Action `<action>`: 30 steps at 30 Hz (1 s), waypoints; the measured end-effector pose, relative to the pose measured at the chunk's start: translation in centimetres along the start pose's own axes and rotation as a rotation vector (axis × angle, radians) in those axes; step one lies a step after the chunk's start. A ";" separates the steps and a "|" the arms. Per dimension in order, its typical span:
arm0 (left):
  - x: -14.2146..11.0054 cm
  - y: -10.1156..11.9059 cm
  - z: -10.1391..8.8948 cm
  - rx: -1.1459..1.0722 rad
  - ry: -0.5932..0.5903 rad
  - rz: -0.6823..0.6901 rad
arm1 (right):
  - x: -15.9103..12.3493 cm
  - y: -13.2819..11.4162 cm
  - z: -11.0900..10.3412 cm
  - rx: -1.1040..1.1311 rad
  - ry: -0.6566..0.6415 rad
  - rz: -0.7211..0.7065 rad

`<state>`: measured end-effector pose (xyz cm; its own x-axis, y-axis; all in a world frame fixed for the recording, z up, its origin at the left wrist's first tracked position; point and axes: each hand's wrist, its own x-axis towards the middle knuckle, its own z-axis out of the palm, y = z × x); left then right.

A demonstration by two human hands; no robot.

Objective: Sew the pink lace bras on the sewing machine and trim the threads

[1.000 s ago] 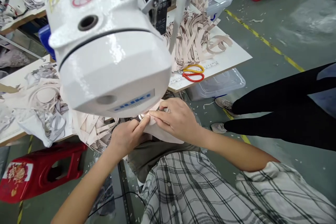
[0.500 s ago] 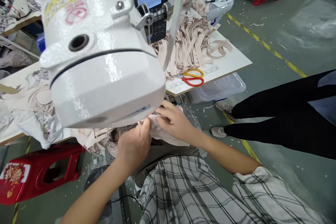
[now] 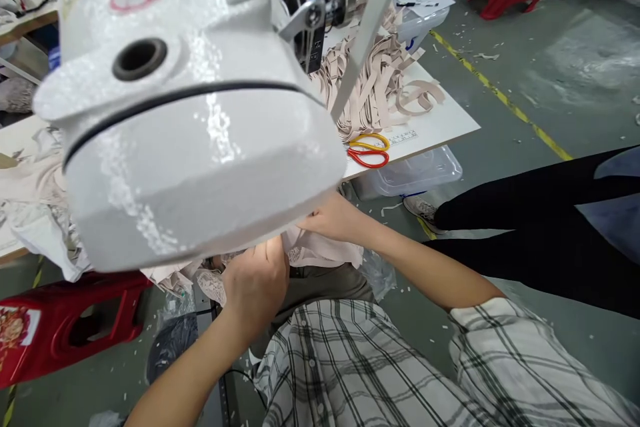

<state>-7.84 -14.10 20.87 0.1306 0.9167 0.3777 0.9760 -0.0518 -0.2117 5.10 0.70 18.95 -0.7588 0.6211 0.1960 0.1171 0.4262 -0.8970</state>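
Pale pink fabric (image 3: 325,251) with some lace hangs over my lap, just below the white sewing machine head (image 3: 210,173). My left hand (image 3: 257,277) has its fingers curled at the fabric's left edge, the fingertips partly covered by the machine. On the other side my right hand (image 3: 337,219) grips the same fabric from above, its fingertips also tucked under the machine head. The needle area is hidden behind the machine's casing.
A pile of beige fabric strips (image 3: 370,87) lies on the white table (image 3: 450,121), beside scissors (image 3: 369,151) with yellow and red handles. A red stool (image 3: 107,320) is at left. Someone in black trousers (image 3: 525,227) stands at right.
The machine head looks larger and nearer as the view has shifted. My right hand has slid further under it, and more of the fabric shows below my hands.
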 end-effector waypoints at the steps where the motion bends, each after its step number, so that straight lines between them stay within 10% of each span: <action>1: 0.0 0.0 0.0 0.002 0.006 -0.001 | 0.0 0.1 0.0 0.005 0.004 -0.006; 30: -0.9 -0.8 0.4 -0.126 -0.045 -0.047 | -1.2 1.6 0.3 0.037 0.095 0.011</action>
<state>-8.77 -14.70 20.34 0.0786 0.9360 0.3430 0.9954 -0.0548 -0.0783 6.01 0.44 17.17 -0.6930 0.6862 0.2210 0.1001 0.3952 -0.9131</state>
